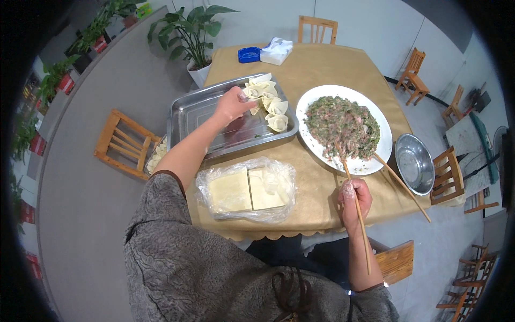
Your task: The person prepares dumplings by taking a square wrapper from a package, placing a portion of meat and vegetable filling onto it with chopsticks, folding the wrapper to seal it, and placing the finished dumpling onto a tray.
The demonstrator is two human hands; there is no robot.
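Note:
My left hand (234, 105) reaches over a metal tray (193, 137), its fingertips at the folded wontons (277, 106) grouped along the tray's right side. Whether the fingers grip a wonton is hard to tell. In my right hand (355, 199) is a wooden chopstick (363, 229), its tip in the minced meat and chopped greens (342, 124) on a large white plate (318, 155). A second chopstick (402, 188) leans on the plate's rim, untouched. Before me, square dough wrappers (229, 191) lie in two stacks in a clear plastic bag (287, 209).
A metal bowl (414, 163) stands right of the plate. At the table's far side are a blue box (249, 54) and a white plastic packet (277, 51). A wooden chair (124, 145) at the left bears more wontons (157, 156). A potted plant (199, 72) stands behind the tray.

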